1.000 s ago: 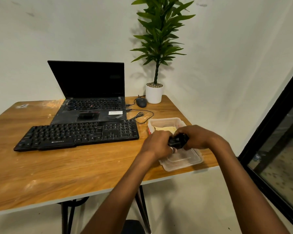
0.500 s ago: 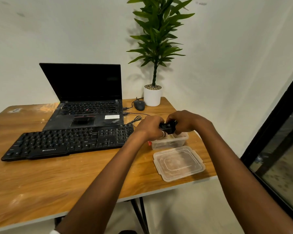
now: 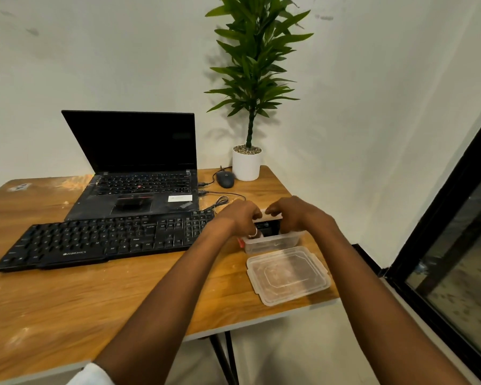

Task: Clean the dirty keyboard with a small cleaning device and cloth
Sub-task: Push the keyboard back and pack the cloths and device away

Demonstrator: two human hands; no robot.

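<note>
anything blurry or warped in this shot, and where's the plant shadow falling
Head view: left hand and right hand are slightly motion-blurred around the small black device; the wide lens bows the table edge and window frame; the plant casts a soft shadow leftward on the wall; the keyboard looks sharp.

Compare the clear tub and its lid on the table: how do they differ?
The tub is deep and walled; the lid is flat. The tub stands farther back, the lid nearer the table's front edge. The left hand and right hand hold a small black device over the tub, partly hiding it; the lid lies untouched, in full view. Both are translucent, rectangular plastic.
</note>
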